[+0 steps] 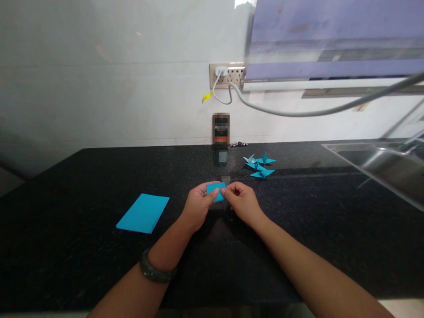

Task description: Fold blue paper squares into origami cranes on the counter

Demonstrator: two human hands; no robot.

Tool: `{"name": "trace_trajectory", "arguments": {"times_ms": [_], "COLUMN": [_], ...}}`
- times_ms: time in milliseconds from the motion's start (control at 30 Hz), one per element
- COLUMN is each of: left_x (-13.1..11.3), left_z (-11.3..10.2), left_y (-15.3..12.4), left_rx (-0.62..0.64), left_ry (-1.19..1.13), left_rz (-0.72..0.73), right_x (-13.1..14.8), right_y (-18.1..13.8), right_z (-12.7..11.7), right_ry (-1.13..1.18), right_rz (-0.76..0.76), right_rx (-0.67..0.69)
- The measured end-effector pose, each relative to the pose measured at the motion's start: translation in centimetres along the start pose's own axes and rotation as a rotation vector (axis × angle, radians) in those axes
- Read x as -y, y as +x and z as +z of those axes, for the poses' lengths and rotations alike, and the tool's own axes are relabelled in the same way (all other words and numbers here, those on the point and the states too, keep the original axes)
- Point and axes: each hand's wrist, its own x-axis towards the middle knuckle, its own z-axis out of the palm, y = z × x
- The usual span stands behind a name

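By nearly closed fingers (228, 195) of the left hand (197, 205) and right hand (245, 204), a small folded blue-paper square (213, 187) is pinched, seemingly for steadiness, above the black stone table (82, 265). Toward its left edge, blue-paper sheets (144, 213) are stacked, likely for reach; toward its back edge, winged blue-paper cranes (263, 173) are grouped, presumably for protection.

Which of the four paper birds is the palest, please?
The back-left bird: it looks whitish, whereas the other three birds are a stronger blue.
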Motion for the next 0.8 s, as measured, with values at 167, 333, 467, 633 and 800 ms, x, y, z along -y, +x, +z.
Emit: {"name": "trace_trajectory", "arguments": {"times_ms": [167,333,467,633,800], "left_x": [-0.04,-0.24,-0.17,-0.21,-0.34], "left_z": [0.02,0.18,0.07,-0.02,0.03], "left_y": [0.02,-0.05,-0.04,-0.05,-0.07], "left_rx": [-0.022,-0.04,-0.039,-0.03,-0.055], "left_ry": [0.027,0.036,0.059,0.057,0.061], "left_rz": [-0.005,-0.012,0.0,-0.013,-0.039], "right_x": [-0.12,0.25,0.48,0.42,0.47], "right_y": [-0.05,-0.16,-0.16,-0.12,-0.08], "right_z": [0.15,0.24,0.26,0.21,0.15], "right_ry": [0.019,0.076,0.134,0.223,0.255], "right_rz": [0.02,0.042,0.09,0.098,0.102], "right_rx": [0.019,0.016,0.012,0.018,0.017]}}
